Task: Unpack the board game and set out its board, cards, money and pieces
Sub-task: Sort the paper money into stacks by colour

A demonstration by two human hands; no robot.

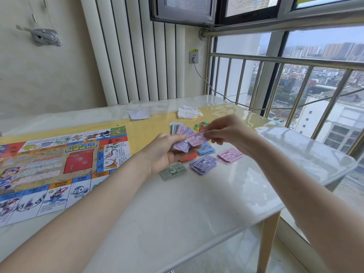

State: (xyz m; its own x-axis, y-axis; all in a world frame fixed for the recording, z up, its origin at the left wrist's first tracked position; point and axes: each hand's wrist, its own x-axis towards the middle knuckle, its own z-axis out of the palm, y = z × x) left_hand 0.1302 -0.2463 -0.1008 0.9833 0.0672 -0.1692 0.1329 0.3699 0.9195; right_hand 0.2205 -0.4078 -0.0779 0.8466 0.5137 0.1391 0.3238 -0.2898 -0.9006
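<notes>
Your left hand (167, 150) grips a fanned wad of play money (182, 143) (lilac and pink notes), while your right hand (226, 133) pinches one pink note (198, 137) off it. Below them lie green (173, 171), purple (203, 164) and pink (230, 155) piles; the board (59, 164) sits beyond your left hand.

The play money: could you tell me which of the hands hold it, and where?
The left hand grips a fanned stack of notes at its near end; the right hand pinches a pink note by its right end.

Pink note (197, 139); green notes (173, 171); purple notes (203, 164).
</notes>
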